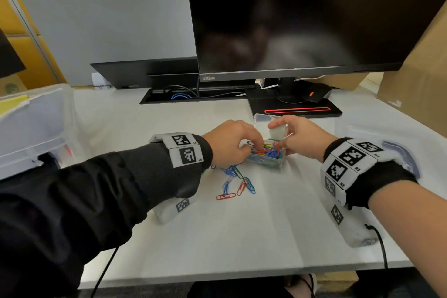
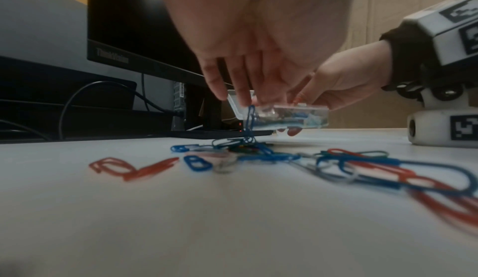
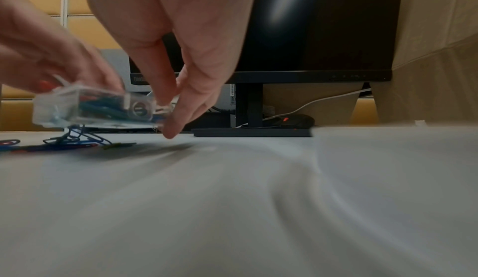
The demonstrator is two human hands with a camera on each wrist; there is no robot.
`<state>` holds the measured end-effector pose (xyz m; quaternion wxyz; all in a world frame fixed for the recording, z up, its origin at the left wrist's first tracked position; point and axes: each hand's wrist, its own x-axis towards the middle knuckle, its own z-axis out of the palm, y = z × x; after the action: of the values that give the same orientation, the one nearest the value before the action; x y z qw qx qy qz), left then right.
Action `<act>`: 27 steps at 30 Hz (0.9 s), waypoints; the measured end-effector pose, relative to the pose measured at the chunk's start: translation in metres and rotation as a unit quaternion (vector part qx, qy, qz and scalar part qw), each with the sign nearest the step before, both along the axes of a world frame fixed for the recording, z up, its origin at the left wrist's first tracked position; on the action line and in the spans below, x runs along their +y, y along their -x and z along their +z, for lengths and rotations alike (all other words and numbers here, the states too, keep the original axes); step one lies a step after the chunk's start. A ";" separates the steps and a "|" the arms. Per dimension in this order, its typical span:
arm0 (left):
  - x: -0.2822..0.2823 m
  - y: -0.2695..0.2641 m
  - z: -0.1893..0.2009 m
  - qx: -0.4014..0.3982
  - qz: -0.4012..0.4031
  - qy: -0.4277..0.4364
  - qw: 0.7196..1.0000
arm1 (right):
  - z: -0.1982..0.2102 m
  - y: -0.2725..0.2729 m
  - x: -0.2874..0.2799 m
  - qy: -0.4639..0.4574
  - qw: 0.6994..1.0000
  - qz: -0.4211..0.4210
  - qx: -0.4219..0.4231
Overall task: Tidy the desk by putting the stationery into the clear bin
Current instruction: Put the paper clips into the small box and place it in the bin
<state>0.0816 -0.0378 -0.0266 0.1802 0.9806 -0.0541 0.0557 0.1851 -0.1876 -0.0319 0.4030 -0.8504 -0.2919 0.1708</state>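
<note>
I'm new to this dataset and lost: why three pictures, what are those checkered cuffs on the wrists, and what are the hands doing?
No machine here: a person wears one camera on the head and one on each wrist; the cuffs carry printed markers. The top picture looks down from the head, the other two look low along each hand. The right hand holds a small clear box of paper clips just off the white desk. The left hand reaches into it, with a chain of clips dangling. Loose paper clips lie on the desk. A large clear bin sits at the left.
</note>
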 end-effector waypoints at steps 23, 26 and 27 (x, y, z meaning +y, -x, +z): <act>-0.005 0.013 0.005 0.031 -0.047 -0.009 0.998 | 0.006 0.008 0.000 -0.021 0.999 0.030 -0.009; 0.008 0.017 0.007 -0.057 0.032 0.013 0.998 | 0.003 0.003 0.001 -0.024 0.999 0.000 -0.029; 0.014 0.018 0.007 -0.051 0.059 0.000 0.997 | 0.002 0.001 0.001 -0.017 0.999 -0.005 -0.041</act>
<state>0.0635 -0.0238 -0.0192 0.1741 0.9778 -0.0055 0.1164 0.1838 -0.1870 -0.0300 0.4059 -0.8511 -0.3071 0.1287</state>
